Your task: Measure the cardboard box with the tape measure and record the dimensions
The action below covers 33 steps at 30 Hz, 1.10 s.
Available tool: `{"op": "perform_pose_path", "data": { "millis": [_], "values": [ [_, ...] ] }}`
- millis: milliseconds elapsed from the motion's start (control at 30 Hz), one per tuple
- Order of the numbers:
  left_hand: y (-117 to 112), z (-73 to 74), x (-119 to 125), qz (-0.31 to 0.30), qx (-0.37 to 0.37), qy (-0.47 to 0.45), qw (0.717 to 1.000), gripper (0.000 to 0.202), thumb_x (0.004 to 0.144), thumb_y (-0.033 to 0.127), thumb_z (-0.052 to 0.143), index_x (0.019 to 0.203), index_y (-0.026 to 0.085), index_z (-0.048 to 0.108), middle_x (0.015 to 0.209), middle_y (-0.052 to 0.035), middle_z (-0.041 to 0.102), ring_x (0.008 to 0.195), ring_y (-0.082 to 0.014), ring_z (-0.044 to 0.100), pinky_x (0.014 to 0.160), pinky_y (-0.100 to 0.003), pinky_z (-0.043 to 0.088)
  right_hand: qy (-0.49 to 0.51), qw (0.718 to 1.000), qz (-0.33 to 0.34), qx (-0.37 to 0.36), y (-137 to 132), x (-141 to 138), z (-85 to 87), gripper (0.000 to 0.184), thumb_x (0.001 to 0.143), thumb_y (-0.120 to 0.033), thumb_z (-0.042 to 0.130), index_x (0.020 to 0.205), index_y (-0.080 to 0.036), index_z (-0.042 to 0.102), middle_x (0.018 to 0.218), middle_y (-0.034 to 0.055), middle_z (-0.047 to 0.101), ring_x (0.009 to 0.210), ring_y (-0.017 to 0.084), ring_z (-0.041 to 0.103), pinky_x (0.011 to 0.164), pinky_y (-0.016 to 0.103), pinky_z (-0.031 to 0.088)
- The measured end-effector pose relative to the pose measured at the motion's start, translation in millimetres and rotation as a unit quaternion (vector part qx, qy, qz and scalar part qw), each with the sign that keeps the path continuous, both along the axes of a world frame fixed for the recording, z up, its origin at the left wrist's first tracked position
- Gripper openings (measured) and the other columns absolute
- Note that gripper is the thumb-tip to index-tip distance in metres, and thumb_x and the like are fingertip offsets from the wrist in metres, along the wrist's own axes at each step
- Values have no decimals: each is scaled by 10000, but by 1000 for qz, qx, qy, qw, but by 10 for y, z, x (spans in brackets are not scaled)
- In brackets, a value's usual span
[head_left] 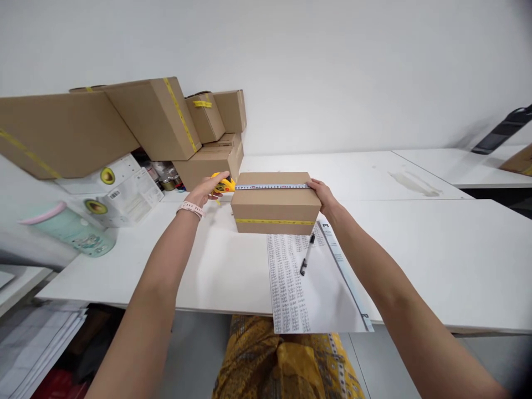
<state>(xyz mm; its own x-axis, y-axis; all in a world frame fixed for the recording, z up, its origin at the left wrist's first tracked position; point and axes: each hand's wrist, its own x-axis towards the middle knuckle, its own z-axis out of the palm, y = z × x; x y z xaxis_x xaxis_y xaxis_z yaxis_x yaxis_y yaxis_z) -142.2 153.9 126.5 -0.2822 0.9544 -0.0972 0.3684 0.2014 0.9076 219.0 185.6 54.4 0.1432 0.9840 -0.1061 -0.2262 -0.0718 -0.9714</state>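
A small cardboard box (274,210) with a yellow tape band stands on the white table (436,249). My left hand (206,190) grips a yellow tape measure (224,184) at the box's left top edge. Its white blade (272,187) stretches across the box's top. My right hand (323,195) pinches the blade's end against the box's right top edge. A black pen (306,256) lies on a printed sheet of figures (307,288) in front of the box.
Several taped cardboard boxes (158,119) are stacked at the back left against the wall. White avocado-printed cartons (118,191) and a pale green cylinder (68,228) lie left of them. Another table (457,163) stands at the far right. Patterned yellow cloth (274,360) shows below the table edge.
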Motion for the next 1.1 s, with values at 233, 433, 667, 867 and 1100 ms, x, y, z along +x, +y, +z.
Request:
{"op": "perform_pose_path", "data": {
  "millis": [233, 433, 667, 867, 1100],
  "values": [
    [71, 7, 29, -22, 36, -31, 999, 441, 645, 582, 806, 863, 208, 719, 894, -64, 779, 829, -226, 728, 660, -278, 543, -10, 1000, -15, -4, 36, 16, -44, 343, 727, -290, 718, 1045, -227, 607, 1029, 47, 727, 863, 212, 685, 697, 322, 570],
    [143, -55, 42, -20, 78, -68, 994, 468, 631, 552, 823, 898, 206, 654, 888, -53, 764, 866, -214, 731, 711, -281, 579, -24, 999, -23, 16, 75, 8, -106, 370, 716, -301, 720, 1058, -234, 599, 1082, 40, 718, 917, 200, 677, 757, 317, 566],
    [237, -7, 93, 14, 69, -54, 996, 427, 636, 526, 819, 868, 223, 628, 878, -45, 756, 852, -231, 731, 661, -293, 560, -47, 999, -13, 15, 88, 22, -116, 394, 696, -327, 724, 1057, -250, 589, 1084, 37, 703, 947, 212, 669, 779, 341, 569],
    [261, 81, 107, 18, 19, -19, 999, 316, 647, 485, 788, 791, 229, 669, 838, -50, 756, 824, -254, 722, 627, -307, 517, -50, 999, -10, 19, 92, 35, -126, 386, 710, -335, 718, 1062, -256, 581, 1105, 41, 698, 986, 222, 667, 812, 354, 567],
    [289, 108, 82, 20, -10, -3, 1000, 319, 663, 499, 778, 809, 229, 691, 867, -53, 761, 837, -252, 715, 662, -322, 522, -39, 999, -11, 16, 83, 23, -120, 359, 739, -306, 715, 1072, -249, 596, 1116, 43, 713, 994, 216, 677, 852, 355, 567]
  ]
}}
